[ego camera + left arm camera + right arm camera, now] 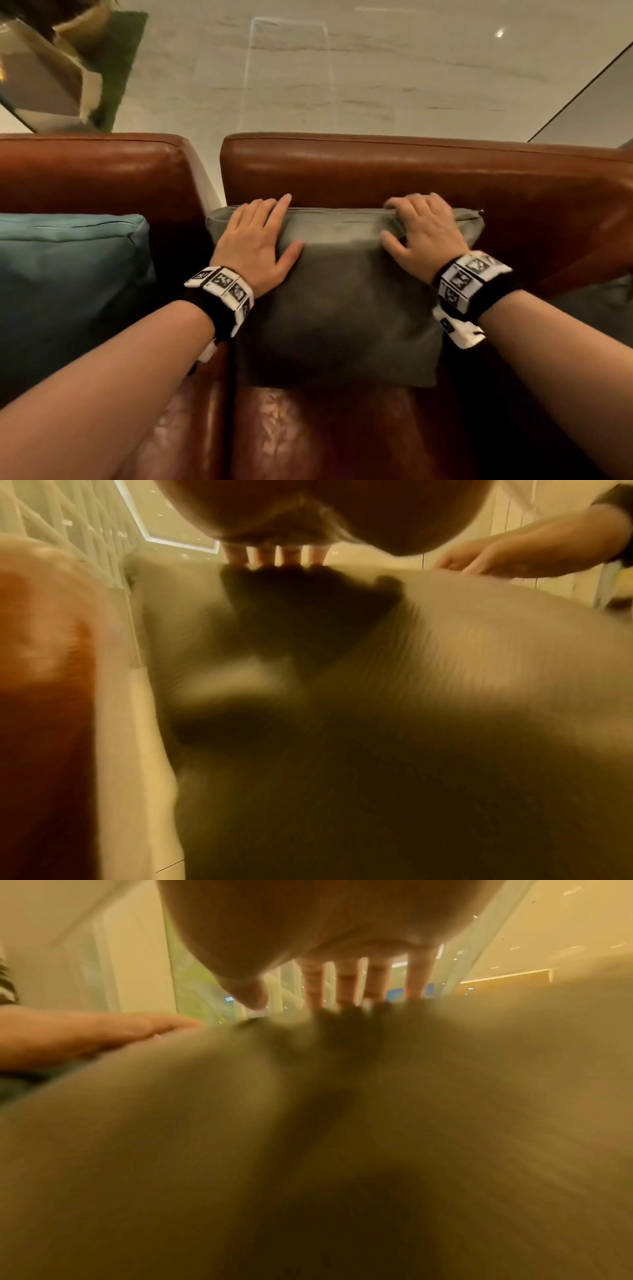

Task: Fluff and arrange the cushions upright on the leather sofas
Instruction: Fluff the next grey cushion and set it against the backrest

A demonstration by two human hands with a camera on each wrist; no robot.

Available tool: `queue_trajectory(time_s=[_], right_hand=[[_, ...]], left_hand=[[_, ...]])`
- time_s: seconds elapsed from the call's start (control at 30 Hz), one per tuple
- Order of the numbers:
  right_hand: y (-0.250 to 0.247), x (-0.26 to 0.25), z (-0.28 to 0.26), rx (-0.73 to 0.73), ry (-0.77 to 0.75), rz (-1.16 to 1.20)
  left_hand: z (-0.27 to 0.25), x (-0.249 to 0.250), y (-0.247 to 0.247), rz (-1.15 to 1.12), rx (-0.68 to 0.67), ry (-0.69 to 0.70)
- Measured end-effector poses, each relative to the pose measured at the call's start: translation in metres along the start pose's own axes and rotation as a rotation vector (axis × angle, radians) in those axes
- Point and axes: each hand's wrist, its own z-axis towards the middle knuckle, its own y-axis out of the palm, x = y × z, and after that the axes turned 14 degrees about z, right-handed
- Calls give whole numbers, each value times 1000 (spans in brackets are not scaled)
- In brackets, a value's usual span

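Pressing on the top edge of the grey cushion [337,301], both hands work at the centre of the head view: the left hand [255,240] lies flat with its fingers [270,209] straight and slightly spread over the upper left corner, while the right hand [423,233] has its fingers [411,204] bent over the zip seam, seemingly gripping the top edge. The wrist views are blurred, yet each shows fingertips sinking into grey fabric.

That cushion stands upright on the seat of the brown leather sofa [411,171], its back leaning against the backrest. The step in hand looks like the final shaping of this one, patting the top straight. The next move probably calls for letting go gently so it does not slump forward, then turning to another cushion.

At the left of the frame a teal cushion [72,270] leans on the neighbouring leather sofa [92,171], already standing upright; whether it still needs fluffing I cannot tell. A narrow gap separates the two sofas. Behind them runs a pale marble wall [376,68], and in the upper left corner sits a blurred gold planter [41,68] with a green mat. At the right edge a grey shape shows only partly. Nothing blocks the hands.
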Motion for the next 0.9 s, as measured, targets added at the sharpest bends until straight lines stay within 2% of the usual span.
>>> queue_trajectory(time_s=[0.07,0.13,0.17,0.23,0.33,0.43,0.57,0.63,0.73,0.83,0.9], right_hand=[[5,-21,20,-123,-7,155],[14,-34,33,-218,26,150],[16,-36,37,-210,45,146],[16,-38,39,-135,67,178],[16,-40,34,-80,18,173],[14,-26,25,-60,-30,103],[-5,36,7,-50,100,-101],[-11,51,1,-37,107,-72],[-8,48,2,40,46,-23],[-7,53,-3,114,74,8],[-10,76,-15,295,224,143]], left_hand=[[15,16,-10,-22,-10,-37],[30,28,-15,-36,-24,-73],[38,30,-17,-43,-34,-83],[48,28,-20,-51,-88,-71],[55,23,-24,-53,-177,-6],[48,15,-20,-62,-133,-2],[23,-22,1,59,-46,-5],[12,-42,7,118,-20,8],[16,-59,9,92,-29,47],[30,-60,3,-66,-6,-43],[24,-58,0,-274,72,-234]])
